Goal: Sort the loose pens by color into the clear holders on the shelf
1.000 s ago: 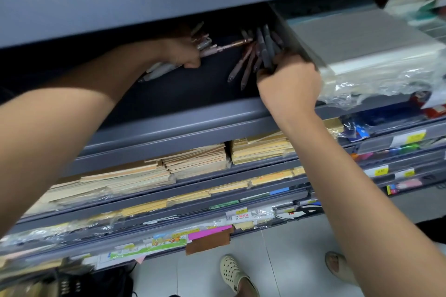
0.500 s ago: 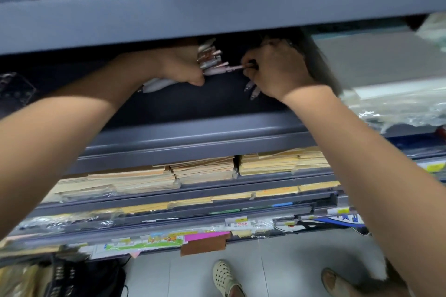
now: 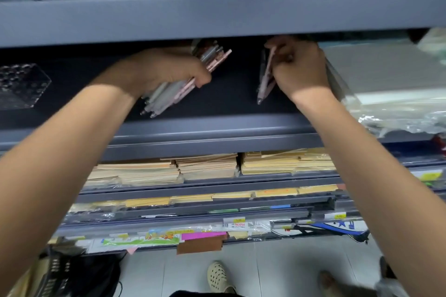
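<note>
L hand (image 3: 169, 69): fingers (image 3: 202, 81) curled tight round a bundle (image 3: 169, 94) of grey/white pens w/ a couple of pink ones on the outer side. Tips point down-left and the clicker ends stick out up-right past the knuckles. It's centre-left in the frame, over the dark shelf (image 3: 217, 106). Can't tell if the tips touch the shelf, too blurry.

R hand (image 3: 299, 70): fingers (image 3: 270, 44) bent in, pinching a few pink pens (image 3: 266, 77) against the palm side. The exact count is too smeared to call. They hang nearly upright, tips down, at the hand's left edge. That's upper centre-right, tucked just under the lip of the shelf above.

The two hands are apart, w/ bare dark shelf btwn them.

Clear holder (image 3: 23, 84) w/ round holes sits on the same shelf at far left, well apart from both hands.

Plastic-wrapped paper stack (image 3: 386, 75) on the right, just beside the R hand. Envelope stacks (image 3: 207, 166) on the shelves below, centre. Pale shoe (image 3: 218, 275) on the floor, bottom centre.
</note>
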`<state>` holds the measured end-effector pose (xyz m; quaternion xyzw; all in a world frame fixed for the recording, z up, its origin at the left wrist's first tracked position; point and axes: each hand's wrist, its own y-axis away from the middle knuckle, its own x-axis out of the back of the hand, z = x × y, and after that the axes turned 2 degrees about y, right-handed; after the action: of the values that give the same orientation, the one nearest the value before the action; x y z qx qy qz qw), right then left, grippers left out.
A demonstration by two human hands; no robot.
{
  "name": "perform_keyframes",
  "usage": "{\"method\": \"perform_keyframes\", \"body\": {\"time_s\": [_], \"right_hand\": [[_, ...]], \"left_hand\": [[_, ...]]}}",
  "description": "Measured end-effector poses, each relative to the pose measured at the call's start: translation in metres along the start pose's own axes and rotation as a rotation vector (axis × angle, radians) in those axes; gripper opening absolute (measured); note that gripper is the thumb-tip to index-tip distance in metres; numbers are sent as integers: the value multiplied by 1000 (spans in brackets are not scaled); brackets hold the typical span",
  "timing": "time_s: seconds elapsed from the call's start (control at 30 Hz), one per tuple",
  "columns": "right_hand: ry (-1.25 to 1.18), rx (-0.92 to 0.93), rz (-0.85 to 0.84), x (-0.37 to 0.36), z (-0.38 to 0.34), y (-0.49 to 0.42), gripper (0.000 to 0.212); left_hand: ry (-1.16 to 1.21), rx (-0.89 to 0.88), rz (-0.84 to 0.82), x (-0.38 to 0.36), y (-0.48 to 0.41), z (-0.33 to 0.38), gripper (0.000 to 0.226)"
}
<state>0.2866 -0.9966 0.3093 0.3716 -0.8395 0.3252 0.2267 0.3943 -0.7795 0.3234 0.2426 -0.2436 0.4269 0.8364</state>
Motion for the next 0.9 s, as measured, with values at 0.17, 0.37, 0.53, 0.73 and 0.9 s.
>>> {"method": "perform_keyframes", "body": {"time_s": [0.17, 0.37, 0.53, 0.73, 0.9], "right_hand": [[-618, -151, -18, 9, -17, 42, 10], [-816, -222, -82, 27, -29, 123, 25], [-942, -291, -187, 34, -44, 198, 27], [-1044, -394, -369, 24, -69, 281, 19], [-1063, -391, -496, 0, -102, 325, 23]], "left_hand": [[157, -26, 88, -17, 49, 15, 32], [449, -29, 87, -38, 128, 11, 22], [860, -72, 147, -62, 204, -26, 39], [1307, -144, 181, -73, 290, -79, 51], [1361, -188, 289, -54, 349, -120, 50]]}}
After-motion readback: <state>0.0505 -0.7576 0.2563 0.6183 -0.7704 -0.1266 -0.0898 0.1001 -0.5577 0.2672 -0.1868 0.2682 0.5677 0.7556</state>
